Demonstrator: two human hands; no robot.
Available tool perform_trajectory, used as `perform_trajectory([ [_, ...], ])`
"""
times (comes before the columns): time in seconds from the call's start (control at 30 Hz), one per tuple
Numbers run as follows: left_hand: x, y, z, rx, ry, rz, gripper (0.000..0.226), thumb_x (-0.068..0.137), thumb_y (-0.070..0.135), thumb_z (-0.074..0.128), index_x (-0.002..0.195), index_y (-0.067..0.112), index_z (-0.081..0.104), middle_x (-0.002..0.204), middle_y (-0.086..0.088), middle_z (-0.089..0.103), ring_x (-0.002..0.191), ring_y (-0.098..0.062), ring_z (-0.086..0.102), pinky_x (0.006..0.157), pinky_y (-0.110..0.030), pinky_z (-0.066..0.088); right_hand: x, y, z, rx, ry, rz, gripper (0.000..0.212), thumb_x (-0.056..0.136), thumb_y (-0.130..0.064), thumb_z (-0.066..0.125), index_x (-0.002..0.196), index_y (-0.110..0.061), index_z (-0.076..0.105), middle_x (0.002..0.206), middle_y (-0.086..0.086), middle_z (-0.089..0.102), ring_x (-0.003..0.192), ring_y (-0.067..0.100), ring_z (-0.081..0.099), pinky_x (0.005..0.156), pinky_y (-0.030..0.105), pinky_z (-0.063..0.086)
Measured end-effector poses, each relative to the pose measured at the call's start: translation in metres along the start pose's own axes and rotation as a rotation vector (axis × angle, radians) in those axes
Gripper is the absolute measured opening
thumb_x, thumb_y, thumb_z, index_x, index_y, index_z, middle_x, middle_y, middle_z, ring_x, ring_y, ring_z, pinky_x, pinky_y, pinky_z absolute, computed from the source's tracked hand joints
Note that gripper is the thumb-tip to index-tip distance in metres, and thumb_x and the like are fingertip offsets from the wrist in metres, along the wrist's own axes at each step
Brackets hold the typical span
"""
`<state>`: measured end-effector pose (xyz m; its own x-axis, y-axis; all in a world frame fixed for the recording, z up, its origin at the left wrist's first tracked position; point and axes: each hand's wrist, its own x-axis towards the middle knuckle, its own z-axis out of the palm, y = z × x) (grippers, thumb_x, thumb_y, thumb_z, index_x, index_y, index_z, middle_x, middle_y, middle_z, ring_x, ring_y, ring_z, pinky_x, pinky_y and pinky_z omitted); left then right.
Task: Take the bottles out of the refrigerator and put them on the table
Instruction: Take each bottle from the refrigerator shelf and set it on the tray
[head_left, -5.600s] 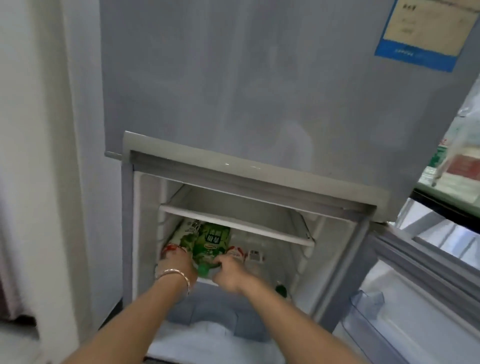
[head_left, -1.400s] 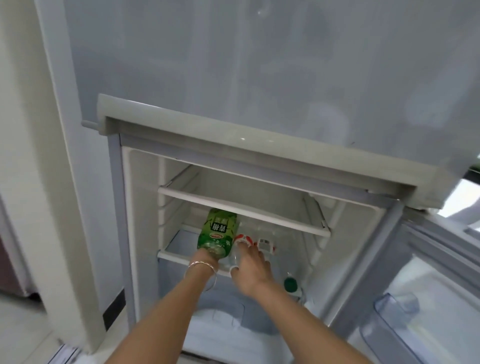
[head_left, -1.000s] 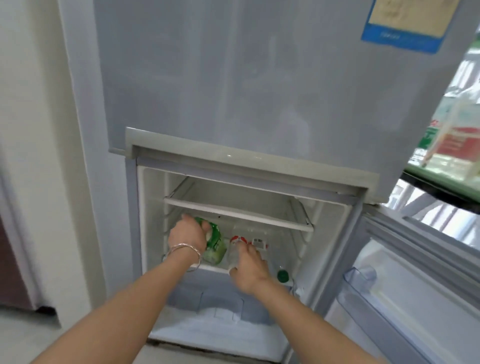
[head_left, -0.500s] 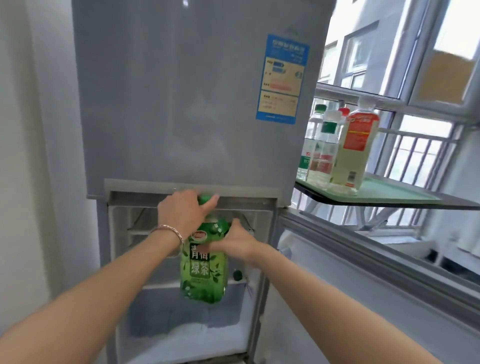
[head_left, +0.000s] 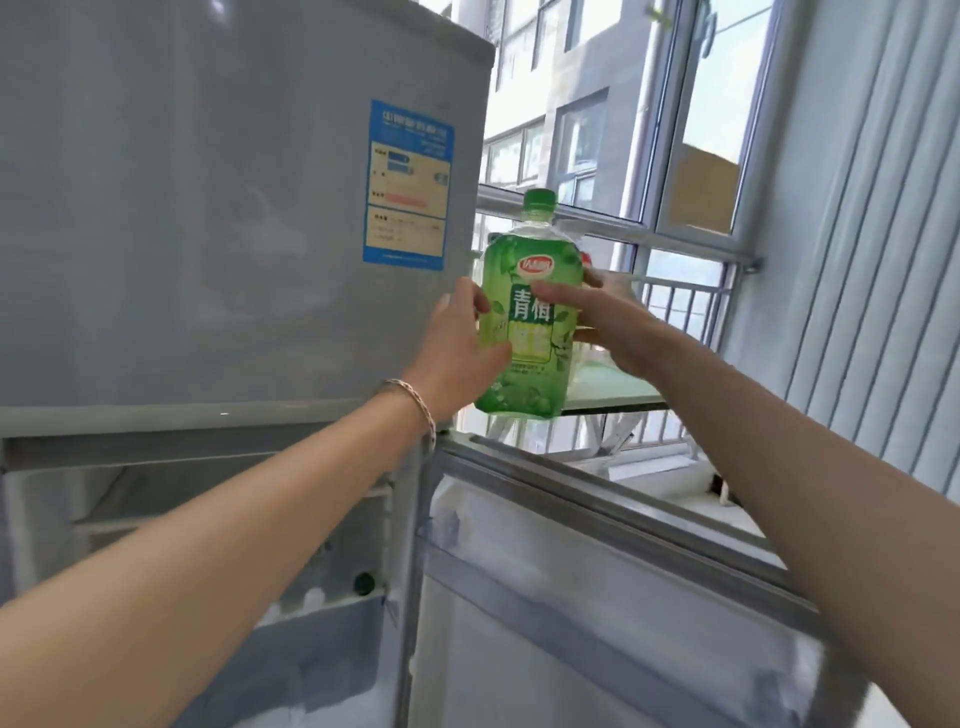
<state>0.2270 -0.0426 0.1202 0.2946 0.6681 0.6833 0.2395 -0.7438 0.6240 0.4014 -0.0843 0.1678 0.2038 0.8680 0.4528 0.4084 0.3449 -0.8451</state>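
Bottle (head_left: 527, 332): clear plastic w/ glossy green label. Fridge (head_left: 208, 208): smooth matt grey.

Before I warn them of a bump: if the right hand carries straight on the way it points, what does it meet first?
Probably the bottles standing on the green table, mostly hidden behind the right hand and the green bottle; depth unclear.

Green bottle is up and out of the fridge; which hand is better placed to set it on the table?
Right hand: it grips the green bottle on the side facing the green table; the left hand holds the fridge side.

Both hands, left hand (head_left: 460, 353) and right hand (head_left: 610, 325), hold the green bottle (head_left: 527, 312) upright.
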Motion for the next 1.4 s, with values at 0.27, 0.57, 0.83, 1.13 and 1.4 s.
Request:
perform_trajectory([
  [0.27,0.060,0.037,0.127,0.005,-0.289,0.087,0.059,0.089,0.012,0.055,0.145,0.014,0.038,0.138,-0.008,0.046,0.091,-0.016,0.059,0.076,-0.026,0.056,0.055,0.040,-0.138,-0.015,0.140,0.016,0.060,0.070,-0.032,0.081,0.125,-0.021,0.061,0.104,-0.004,0.078,0.101,0.018,0.072,0.083,0.032,0.052],
  [0.57,0.094,0.005,0.207,0.105,-0.481,-0.015,0.043,0.099,0.031,0.041,0.135,0.006,0.043,0.131,-0.017,0.053,0.111,-0.029,0.057,0.091,-0.037,0.046,0.121,0.130,-0.161,0.034,0.079,0.115,0.053,0.066,-0.030,0.080,0.115,-0.016,0.067,0.102,0.002,0.078,0.103,0.025,0.069,0.085,0.033,0.053],
  [0.83,0.103,-0.011,0.217,0.026,-0.487,-0.044,0.044,0.101,0.031,0.036,0.135,0.002,0.043,0.128,-0.018,0.055,0.115,-0.030,0.054,0.098,-0.040,0.045,0.144,0.163,-0.133,0.284,-0.050,0.159,0.040,0.094,-0.027,0.054,0.128,-0.008,0.059,0.113,0.014,0.071,0.101,0.031,0.069,0.095,0.044,0.054],
  [1.13,0.086,-0.009,0.165,0.018,-0.319,-0.034,0.041,0.100,0.026,0.043,0.135,0.004,0.048,0.123,-0.014,0.062,0.102,-0.028,0.063,0.088,-0.040,0.055,0.111,0.126,-0.093,-0.165,1.002,-0.171,0.039,0.081,-0.024,0.053,0.118,-0.011,0.053,0.109,0.001,0.054,0.083,0.013,0.054,0.073,0.024,0.040],
  [1.4,0.024,-0.035,0.044,0.257,-0.192,-0.053,0.035,0.095,0.023,0.048,0.127,0.011,0.053,0.117,-0.008,0.065,0.095,-0.024,0.064,0.080,-0.034,0.055,0.037,0.077,0.037,-0.412,0.624,-0.553,0.032,0.077,-0.011,0.054,0.109,-0.006,0.052,0.100,-0.001,0.052,0.073,0.013,0.050,0.063,0.019,0.042],
])
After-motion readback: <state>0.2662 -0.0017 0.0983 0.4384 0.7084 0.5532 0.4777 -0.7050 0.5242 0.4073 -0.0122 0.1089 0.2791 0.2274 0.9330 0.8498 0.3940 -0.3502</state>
